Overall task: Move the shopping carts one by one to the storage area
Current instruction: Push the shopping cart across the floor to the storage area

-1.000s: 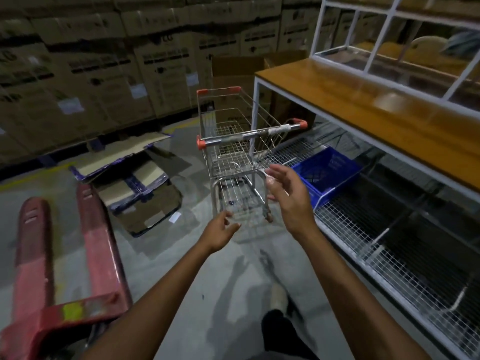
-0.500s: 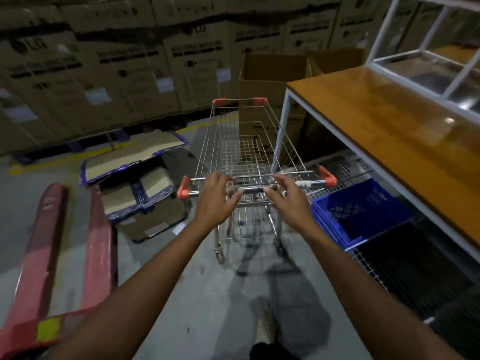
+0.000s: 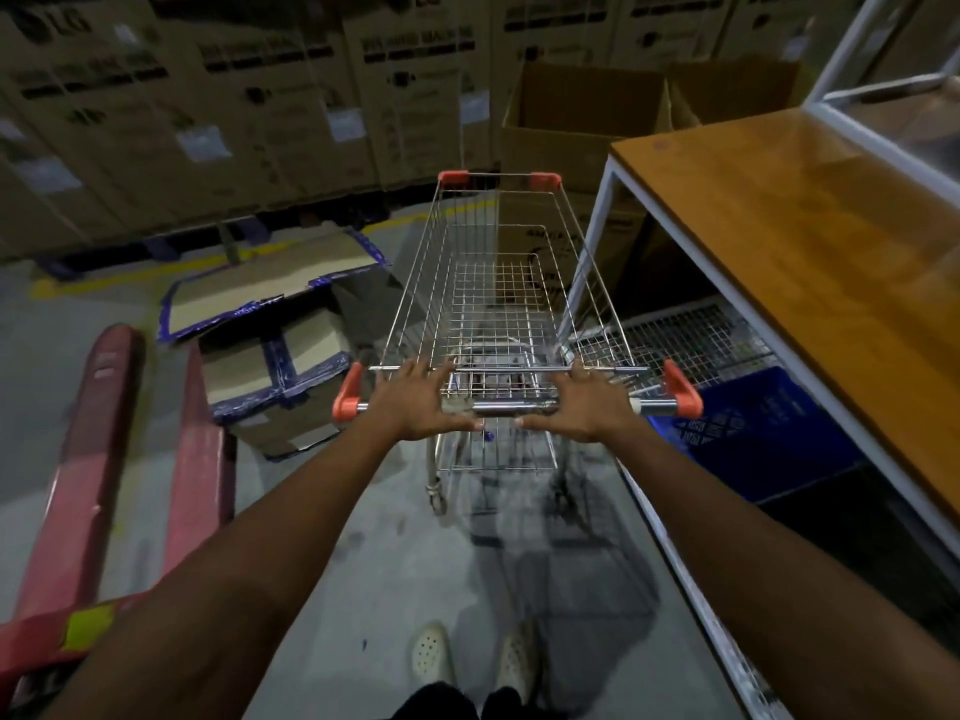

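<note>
Grip released: left hand (image 3: 415, 405) and right hand (image 3: 586, 405) press flat on handle (image 3: 511, 406), shopping cart (image 3: 493, 314) pointing lengthwise ahead.

Cart (image 3: 498, 304): silver wire grid, with orange-red caps (image 3: 347, 392) at the ends of the gripped bar. Left of grip: red pallet jack (image 3: 88, 433) with a yellow patch, brown cardboard (image 3: 270, 288) edged in blue tape. Right of grip: blue crate (image 3: 753, 433), orange-brown wood shelf (image 3: 805, 241), white frame (image 3: 602, 215). Below grip: grey floor (image 3: 363, 563), white shoes (image 3: 431, 652) dotted with holes.
</note>
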The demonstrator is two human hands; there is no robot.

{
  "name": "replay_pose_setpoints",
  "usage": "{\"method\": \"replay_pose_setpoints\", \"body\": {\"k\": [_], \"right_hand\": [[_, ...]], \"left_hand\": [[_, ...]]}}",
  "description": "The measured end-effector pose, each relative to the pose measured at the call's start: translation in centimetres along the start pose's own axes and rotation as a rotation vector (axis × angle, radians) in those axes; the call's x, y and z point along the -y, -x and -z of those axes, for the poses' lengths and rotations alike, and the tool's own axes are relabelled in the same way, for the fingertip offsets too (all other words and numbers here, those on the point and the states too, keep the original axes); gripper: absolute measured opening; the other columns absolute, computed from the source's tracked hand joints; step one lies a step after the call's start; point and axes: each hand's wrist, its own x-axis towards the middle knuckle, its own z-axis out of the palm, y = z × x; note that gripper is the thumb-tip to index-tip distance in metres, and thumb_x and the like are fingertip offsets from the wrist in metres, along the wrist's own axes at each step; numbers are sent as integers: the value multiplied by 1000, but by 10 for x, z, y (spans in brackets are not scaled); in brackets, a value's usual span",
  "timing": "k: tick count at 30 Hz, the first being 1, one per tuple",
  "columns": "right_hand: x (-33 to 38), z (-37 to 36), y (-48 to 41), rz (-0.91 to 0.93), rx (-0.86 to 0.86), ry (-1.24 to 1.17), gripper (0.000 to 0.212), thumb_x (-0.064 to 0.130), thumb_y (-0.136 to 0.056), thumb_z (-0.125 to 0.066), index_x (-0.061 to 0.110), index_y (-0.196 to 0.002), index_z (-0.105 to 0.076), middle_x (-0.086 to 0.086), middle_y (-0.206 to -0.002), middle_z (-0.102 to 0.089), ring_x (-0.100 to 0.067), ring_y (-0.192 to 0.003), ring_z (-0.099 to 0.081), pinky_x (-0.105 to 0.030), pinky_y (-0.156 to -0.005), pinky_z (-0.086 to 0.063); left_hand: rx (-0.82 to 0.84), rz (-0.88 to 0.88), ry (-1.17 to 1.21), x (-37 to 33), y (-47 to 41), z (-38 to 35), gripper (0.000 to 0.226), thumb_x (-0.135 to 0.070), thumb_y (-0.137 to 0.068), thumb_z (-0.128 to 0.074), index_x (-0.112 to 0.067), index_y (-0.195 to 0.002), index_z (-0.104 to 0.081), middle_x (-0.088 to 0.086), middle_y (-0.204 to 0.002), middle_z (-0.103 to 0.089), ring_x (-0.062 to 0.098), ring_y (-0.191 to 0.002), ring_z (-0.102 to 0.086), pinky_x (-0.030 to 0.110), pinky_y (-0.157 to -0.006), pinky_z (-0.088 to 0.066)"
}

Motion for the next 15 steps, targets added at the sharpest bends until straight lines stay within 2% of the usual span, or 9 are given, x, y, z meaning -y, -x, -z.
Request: {"method": "replay_pose_setpoints", "body": {"k": [3,5,8,12,15], "right_hand": [[1,4,-4,-1,49,17,129,104,-52,-24,29,-157,-22,-10,-167,-1,-44,-150,-14,-67,-114,-23],[2,5,-4,-10,57,20,127,104,-54,-25,29,-158,-21,-10,-167,-2,-43,-150,-14,-66,-114,-22],[5,3,-1,-28,56,22,121,102,-61,-30,31,-158,-17,-11,-167,-4,-42,-150,-15,-66,-115,-21],[10,1,3,-43,54,35,125,103,-57,-27,31,-159,-12,-8,-167,-2,-41,-149,-18,-66,-114,-24],[17,-2,10,-70,37,31,125,101,-58,-28,30,-159,-11,-8,-167,-5,-39,-149,-22,-66,-114,-25]], "left_hand": [[55,-4,8,4,-8,2,136,-108,-44,-23,-35,-157,-8,11,-166,-9,37,-152,-5,71,-114,-15],[60,-16,7,4,-9,4,138,-108,-42,-24,-34,-158,-9,13,-165,-11,39,-151,-7,70,-113,-18],[40,-36,-5,4,-7,5,134,-106,-47,-30,-33,-158,-11,16,-163,-15,40,-150,-11,68,-112,-21],[18,-72,-23,8,-6,4,136,-107,-46,-25,-29,-157,-17,16,-158,-27,39,-145,-21,65,-109,-28],[12,-110,-44,14,-5,2,126,-102,-57,-34,-26,-157,-20,18,-157,-29,40,-144,-23,66,-108,-31]]}}
